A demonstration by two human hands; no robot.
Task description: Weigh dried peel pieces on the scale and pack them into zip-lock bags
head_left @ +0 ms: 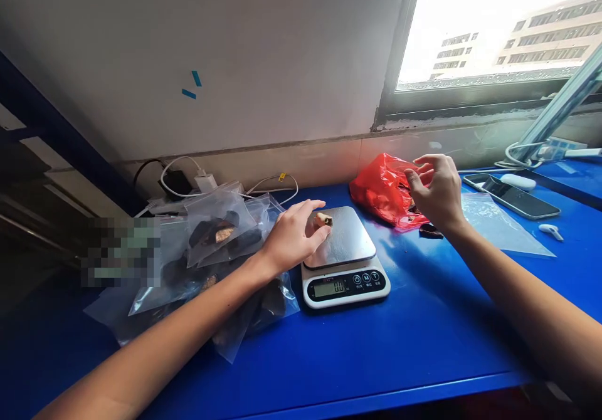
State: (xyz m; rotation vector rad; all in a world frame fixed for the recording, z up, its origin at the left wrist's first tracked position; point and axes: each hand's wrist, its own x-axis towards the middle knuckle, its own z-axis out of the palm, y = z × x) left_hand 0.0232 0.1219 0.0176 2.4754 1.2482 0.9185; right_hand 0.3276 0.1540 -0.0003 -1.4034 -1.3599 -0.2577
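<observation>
My left hand (294,237) is closed around a small cream-and-dark piece (323,220), held between thumb and fingers over the steel plate of a white kitchen scale (348,244). The scale's display (330,288) appears to read 0.0. Above the mouth of a red plastic bag (383,191), my right hand (438,188) is raised with its thumb and fingers apart and nothing visible between them. Dark pieces show in the bag's opening. One dark brown piece (431,231) lies on the blue table (348,357) beside the bag.
Several clear zip bags (221,232) with dark and brown pieces are piled left of the scale. Chargers and white cables (204,182) run along the wall. To the right are a flat clear bag (503,225), a phone (522,199), a white case (518,182) and an earbud (550,232).
</observation>
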